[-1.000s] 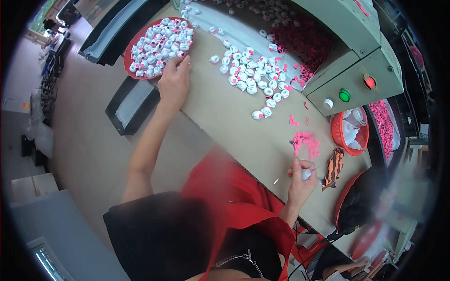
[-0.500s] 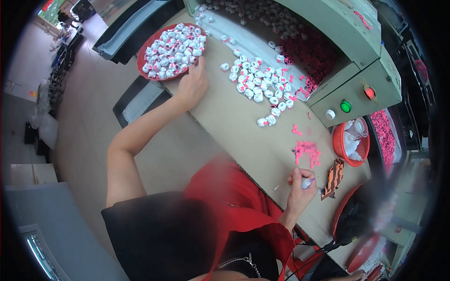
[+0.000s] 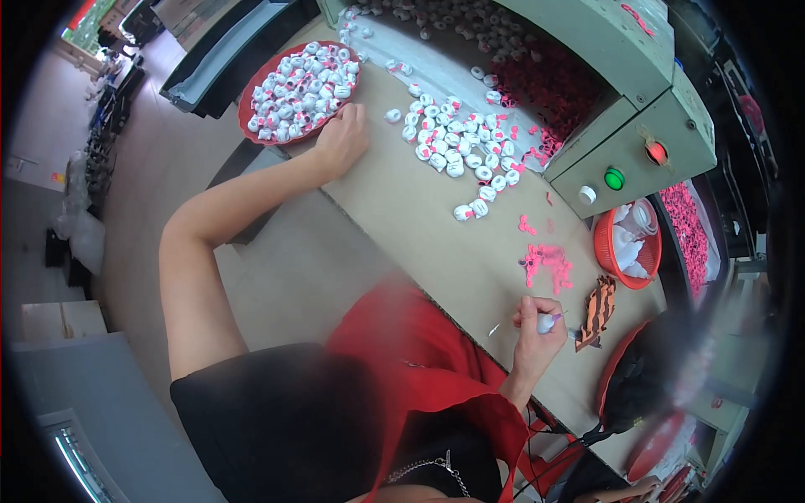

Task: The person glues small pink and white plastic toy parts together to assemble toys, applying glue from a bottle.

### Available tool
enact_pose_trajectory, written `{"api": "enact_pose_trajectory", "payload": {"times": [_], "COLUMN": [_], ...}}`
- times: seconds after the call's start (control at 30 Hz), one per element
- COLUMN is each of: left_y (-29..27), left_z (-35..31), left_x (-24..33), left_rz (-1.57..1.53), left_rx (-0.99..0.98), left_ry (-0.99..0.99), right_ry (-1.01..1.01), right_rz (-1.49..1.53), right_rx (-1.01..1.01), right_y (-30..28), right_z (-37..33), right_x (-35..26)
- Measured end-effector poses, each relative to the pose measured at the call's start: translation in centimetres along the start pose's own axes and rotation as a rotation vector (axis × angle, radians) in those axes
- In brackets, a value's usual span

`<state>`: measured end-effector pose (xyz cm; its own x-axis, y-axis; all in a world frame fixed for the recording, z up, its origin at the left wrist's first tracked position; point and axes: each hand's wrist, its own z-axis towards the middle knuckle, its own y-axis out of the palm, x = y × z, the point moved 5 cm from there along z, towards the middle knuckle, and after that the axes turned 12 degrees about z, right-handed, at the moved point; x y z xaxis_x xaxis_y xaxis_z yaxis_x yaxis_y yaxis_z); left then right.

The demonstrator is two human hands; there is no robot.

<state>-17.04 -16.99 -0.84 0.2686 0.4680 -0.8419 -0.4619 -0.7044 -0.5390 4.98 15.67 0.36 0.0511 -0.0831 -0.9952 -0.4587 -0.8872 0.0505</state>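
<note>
My right hand [image 3: 537, 335] is closed around a small white squeeze bottle [image 3: 547, 324] with a purple needle tip, just above the table [image 3: 402, 226]. My left hand [image 3: 344, 138], fingers curled, rests against the near right rim of a red scalloped bowl [image 3: 245, 109]. Small round white pieces with pink bits fill that bowl. What the left fingers hold, if anything, is hidden beneath the hand. A cluster of similar white pieces [image 3: 453, 141] lies to the right of my left hand. Small flat pink pieces [image 3: 549, 267] lie beyond my right hand.
A pale green machine [image 3: 650, 138] with a red and a green button stands behind the table. An orange basket [image 3: 627, 272] holds white bottles. Nearby lies an orange-and-black striped piece [image 3: 597, 312]. Another person's hand [image 3: 633, 492] shows at lower right.
My left hand has turned and curled its fingers more at the bowl's rim, and its elbow has swung outward. The view has shifted slightly. My right hand keeps the squeeze bottle almost still.
</note>
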Motion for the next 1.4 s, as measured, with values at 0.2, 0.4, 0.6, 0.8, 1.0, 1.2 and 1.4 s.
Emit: {"api": "enact_pose_trajectory", "payload": {"times": [0.2, 0.4, 0.6, 0.8, 1.0, 1.2, 1.4], "left_y": [-2.6, 1.7, 8.6, 13.3, 14.0, -1.6, -1.7], "left_z": [0.0, -0.7, 1.4, -2.0, -2.5, 1.5, 2.3], "left_x": [-2.0, -12.6, -11.3, -14.7, -14.7, -7.9, -1.1], "left_rz": [-0.341, -0.525, -0.863, -0.864, -1.037, -0.943, -0.995], "left_rx": [0.078, 0.266, 0.214, 0.106, 0.012, 0.486, 0.274], "left_ry": [-0.151, -0.649, -0.483, -0.483, -0.515, -0.438, -0.513], "right_ry": [0.02, 0.04, 0.071, 0.068, 0.065, 0.019, -0.025], "right_rz": [0.017, 0.002, -0.012, -0.029, -0.042, 0.008, 0.053], "right_rx": [0.062, 0.051, 0.039, 0.057, 0.046, 0.013, -0.018], "right_y": [-1.0, -0.7, 0.8, 0.6, 0.2, 0.8, -0.7], "right_z": [-0.3, -0.1, -0.2, 0.0, -0.1, -0.4, -1.6], "right_x": [0.2, -0.3, -0.1, 0.0, -0.2, -0.4, -1.3]}}
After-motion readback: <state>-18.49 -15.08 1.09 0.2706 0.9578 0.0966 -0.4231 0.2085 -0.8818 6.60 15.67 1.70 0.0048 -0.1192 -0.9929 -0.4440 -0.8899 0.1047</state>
